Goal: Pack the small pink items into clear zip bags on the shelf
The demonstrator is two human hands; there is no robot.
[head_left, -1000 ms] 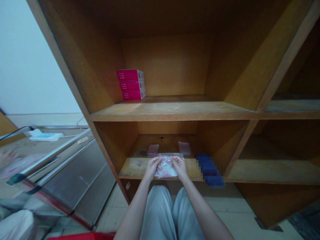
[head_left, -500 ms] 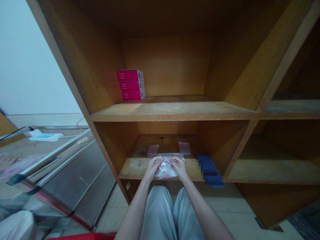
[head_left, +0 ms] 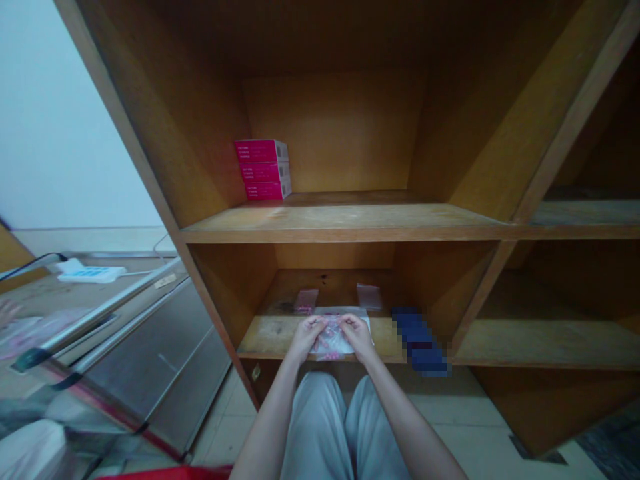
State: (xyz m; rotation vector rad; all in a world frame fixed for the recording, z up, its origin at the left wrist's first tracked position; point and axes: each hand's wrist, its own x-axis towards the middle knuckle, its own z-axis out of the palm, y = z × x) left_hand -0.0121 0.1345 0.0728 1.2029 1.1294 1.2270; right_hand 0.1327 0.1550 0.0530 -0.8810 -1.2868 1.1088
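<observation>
On the lower shelf, a clear plastic bag (head_left: pixel 331 340) with small pink bits in its bottom is pinched at its upper edge between both hands. My left hand (head_left: pixel 307 332) grips its left side, my right hand (head_left: pixel 356 332) its right side, with the fingers of both closed. Under the bag lies a white sheet (head_left: pixel 345 310). Behind it are two small clear bags: the left small bag (head_left: pixel 306 300) has pink bits in it, while the right small bag (head_left: pixel 369 297) looks flat.
Several pink boxes (head_left: pixel 263 171) are stacked on the upper shelf (head_left: pixel 350 220). A pixelated dark blue item (head_left: pixel 420 341) overhangs the lower shelf's edge at right. To the left stands a metal-framed table (head_left: pixel 150 333) with a white power strip (head_left: pixel 93 272). Part of another person's hand (head_left: pixel 9 310) shows there.
The bag between my hands now hangs slightly lower and flatter, its pink bits clearer near the bottom. Both hands stay nearly in place. Another person's hand at far left has shifted.
</observation>
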